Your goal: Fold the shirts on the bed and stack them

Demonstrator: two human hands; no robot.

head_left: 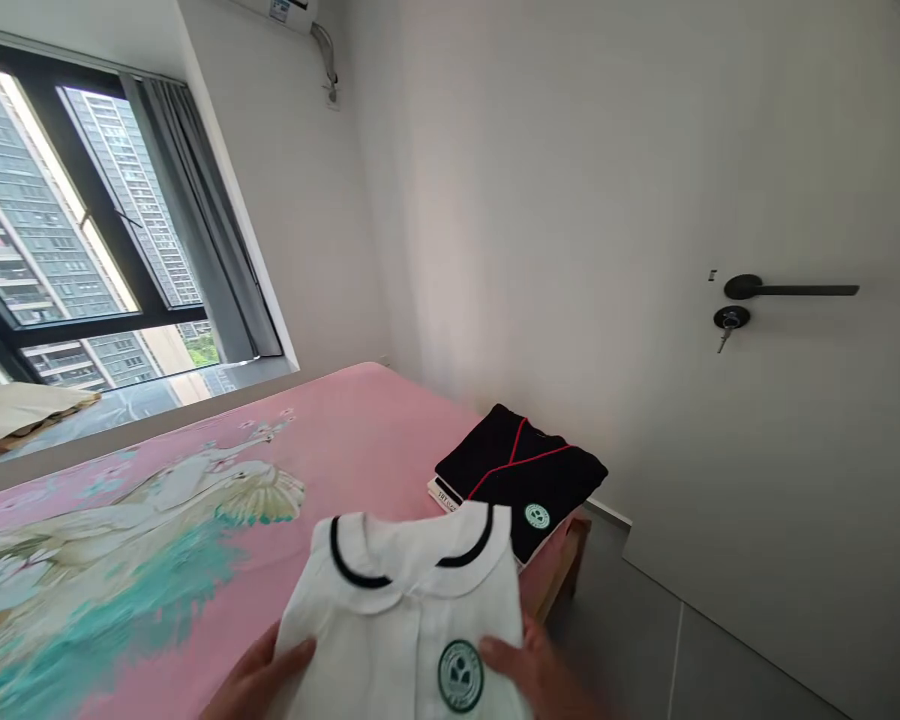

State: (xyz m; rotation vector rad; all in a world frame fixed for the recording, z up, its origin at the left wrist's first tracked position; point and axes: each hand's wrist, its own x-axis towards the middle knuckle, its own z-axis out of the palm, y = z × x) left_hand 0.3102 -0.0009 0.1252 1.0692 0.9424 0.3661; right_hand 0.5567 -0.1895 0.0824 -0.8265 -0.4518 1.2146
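Between left hand (259, 672) and right hand (536, 672), white shirt (371, 650); both hands pinching its sides, collar (371, 598) beyond.

The left hand (257, 672) and right hand (544, 672) are bare.

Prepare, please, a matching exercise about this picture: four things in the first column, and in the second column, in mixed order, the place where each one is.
Things:
1. White cloth shirt with black-trimmed collar
2. Black folded garment with red trim
3. Grey fabric curtain
4. Black lever-shaped door handle

Places:
A. Hangs beside the dark-framed glass window
B. Fixed to the pale, flat door
C. Held between the left hand and the right hand
D. Lies at the corner of the pink fabric-covered bed

Right pairs: 1-C, 2-D, 3-A, 4-B
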